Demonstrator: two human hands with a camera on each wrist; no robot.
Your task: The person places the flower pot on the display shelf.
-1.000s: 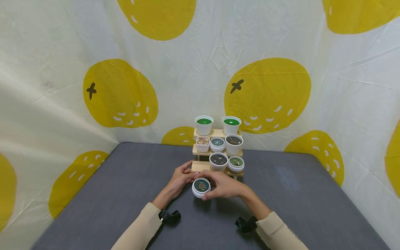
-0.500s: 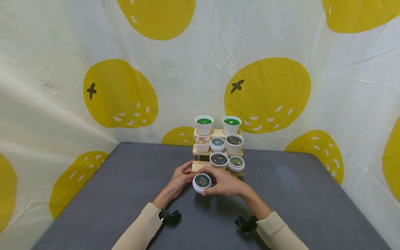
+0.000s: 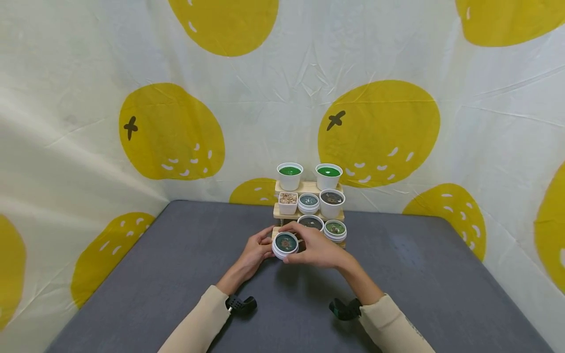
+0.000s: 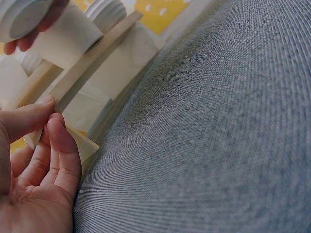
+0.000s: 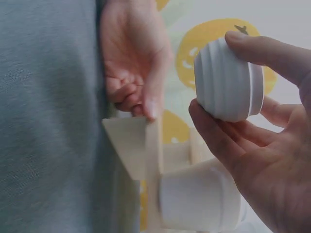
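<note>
My right hand holds a small round white pot with a dark teal top, thumb on one side and fingers on the other. Its ribbed wall shows in the right wrist view, raised above the shelf. Behind it stands a three-step wooden stand; the held pot overlaps the left end of its lowest step. At that end, my left hand pinches the edge of the step board between thumb and fingers, as the left wrist view shows. On the same step are a dark-topped white cup and a green-topped ribbed pot.
Two green-topped white cups stand on the top step. The middle step bears a square pot of pebbles, a blue-topped ribbed pot and a dark-topped cup. A patterned curtain hangs behind the grey table.
My right hand has lifted the ribbed pot up and forward, from in front of the stand to over the left end of its lowest step. The left hand has stayed at the stand.
</note>
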